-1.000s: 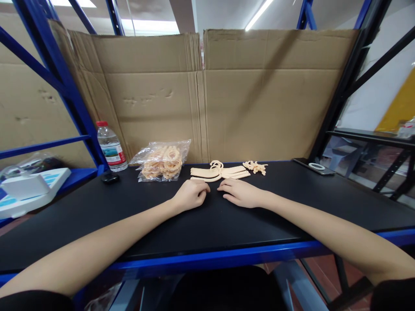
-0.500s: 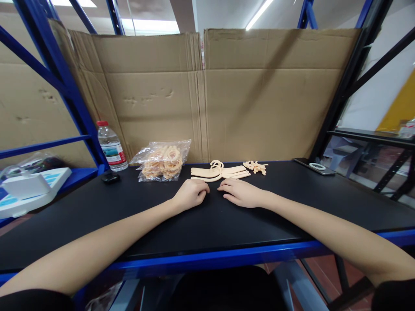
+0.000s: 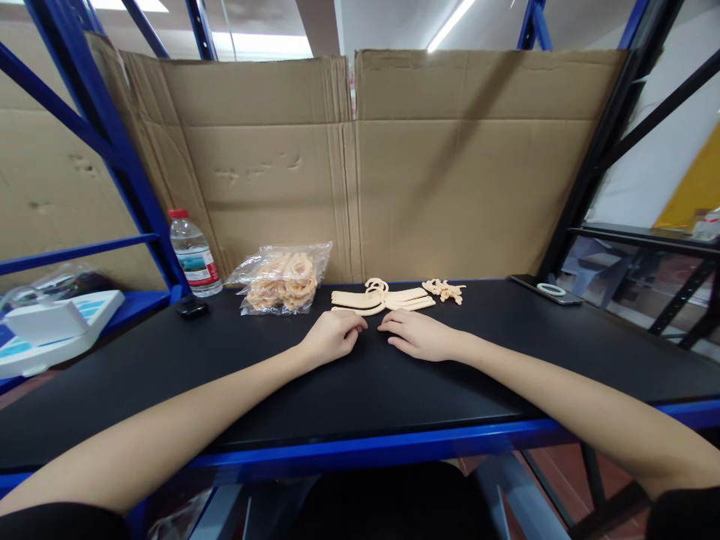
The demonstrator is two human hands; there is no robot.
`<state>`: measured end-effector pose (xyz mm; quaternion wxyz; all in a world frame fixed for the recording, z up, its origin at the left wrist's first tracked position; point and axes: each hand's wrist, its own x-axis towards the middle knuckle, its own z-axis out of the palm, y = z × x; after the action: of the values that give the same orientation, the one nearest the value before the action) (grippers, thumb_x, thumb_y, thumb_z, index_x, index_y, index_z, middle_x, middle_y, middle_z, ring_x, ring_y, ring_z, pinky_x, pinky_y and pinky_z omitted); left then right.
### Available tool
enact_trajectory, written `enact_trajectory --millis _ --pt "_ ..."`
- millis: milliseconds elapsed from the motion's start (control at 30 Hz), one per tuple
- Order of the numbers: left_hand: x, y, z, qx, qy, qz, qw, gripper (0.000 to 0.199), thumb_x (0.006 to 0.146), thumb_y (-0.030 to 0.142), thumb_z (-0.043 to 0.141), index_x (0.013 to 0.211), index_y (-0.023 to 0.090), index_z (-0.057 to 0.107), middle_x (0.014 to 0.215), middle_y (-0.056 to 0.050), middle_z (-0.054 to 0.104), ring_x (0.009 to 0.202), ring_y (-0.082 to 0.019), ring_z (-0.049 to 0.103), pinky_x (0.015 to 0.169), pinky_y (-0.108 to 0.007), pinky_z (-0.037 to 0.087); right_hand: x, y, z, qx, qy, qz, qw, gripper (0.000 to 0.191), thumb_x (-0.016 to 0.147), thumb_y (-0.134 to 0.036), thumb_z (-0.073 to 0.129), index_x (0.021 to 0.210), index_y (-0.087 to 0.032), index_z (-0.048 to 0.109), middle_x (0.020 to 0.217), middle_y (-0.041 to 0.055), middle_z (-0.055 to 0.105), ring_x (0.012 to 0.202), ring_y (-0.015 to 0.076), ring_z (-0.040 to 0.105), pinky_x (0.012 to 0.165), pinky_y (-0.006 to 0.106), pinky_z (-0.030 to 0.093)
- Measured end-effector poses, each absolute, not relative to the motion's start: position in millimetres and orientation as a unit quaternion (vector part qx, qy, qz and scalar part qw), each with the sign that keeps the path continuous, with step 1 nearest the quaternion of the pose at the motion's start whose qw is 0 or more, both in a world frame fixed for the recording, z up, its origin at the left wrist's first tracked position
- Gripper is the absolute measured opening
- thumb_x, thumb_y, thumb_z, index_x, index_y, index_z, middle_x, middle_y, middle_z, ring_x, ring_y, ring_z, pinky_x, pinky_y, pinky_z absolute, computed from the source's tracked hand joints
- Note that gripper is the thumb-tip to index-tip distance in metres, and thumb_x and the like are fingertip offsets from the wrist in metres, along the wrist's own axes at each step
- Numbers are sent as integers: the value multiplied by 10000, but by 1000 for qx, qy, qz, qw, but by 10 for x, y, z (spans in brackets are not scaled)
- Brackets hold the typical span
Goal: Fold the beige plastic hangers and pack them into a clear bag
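On the black tabletop rests my left hand point(image 3: 334, 335), its fingers loosely bent, with a gap between thumb and fingers and nothing visible in it. My right hand point(image 3: 421, 334) lies palm down opposite, fingers stretched out and slightly apart, also without anything. Just beyond both hands is a stack of cream-coloured, hanger-like plastic arms point(image 3: 357, 299) with curved hooks point(image 3: 376, 286) at the middle. A small heap of cream-coloured plastic pieces point(image 3: 444, 290) sits to the right of the stack; their exact shape is too small to tell.
A clear plastic bag point(image 3: 281, 281) of beige curved parts lies back left. Beside it are a red-capped water bottle point(image 3: 194, 255) and a small black object point(image 3: 192, 308). A phone point(image 3: 543, 289) with a white ring point(image 3: 550, 289) lies back right. Cardboard panels point(image 3: 466, 172) stand behind.
The fingers of my left hand have stretched slightly to the right. My right hand and the plastic pieces look unmoved.
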<state>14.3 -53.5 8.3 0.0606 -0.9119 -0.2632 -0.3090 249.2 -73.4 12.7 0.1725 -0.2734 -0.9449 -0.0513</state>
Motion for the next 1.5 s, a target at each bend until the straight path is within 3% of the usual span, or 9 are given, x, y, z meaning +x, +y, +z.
enact_trajectory --millis 467,633,867,1500 --pt "172 -635 177 -908 -318 -242 122 158 764 99 436 765 183 569 800 -23 557 758 -158 530 638 -244 393 2484 -747 143 -277 -945 -46 170 281 919 -212 449 1152 -129 583 1088 131 582 1030 234 540 939 413 439" --pt "171 -640 191 -908 -326 -230 125 239 825 135 384 670 166 563 783 -36 508 704 -152 498 627 -258 389 2483 -753 144 -281 -944 -54 167 279 914 -203 463 1151 -118 585 1088 131 580 1031 235 540 943 403 438" --pt "171 -614 165 -904 -352 -197 142 227 763 114 412 571 165 521 690 -30 491 657 -156 495 581 -259 369 2484 -755 151 -275 -945 -48 171 280 919 -209 453 1148 -117 585 1085 138 582 1025 237 540 933 414 446" --pt "173 -602 191 -901 -374 -162 145 268 850 139 357 626 169 501 747 -45 498 724 -185 518 662 -285 395 2492 -736 136 -275 -945 -54 167 290 916 -201 459 1157 -97 585 1096 143 579 1036 237 536 940 397 442"
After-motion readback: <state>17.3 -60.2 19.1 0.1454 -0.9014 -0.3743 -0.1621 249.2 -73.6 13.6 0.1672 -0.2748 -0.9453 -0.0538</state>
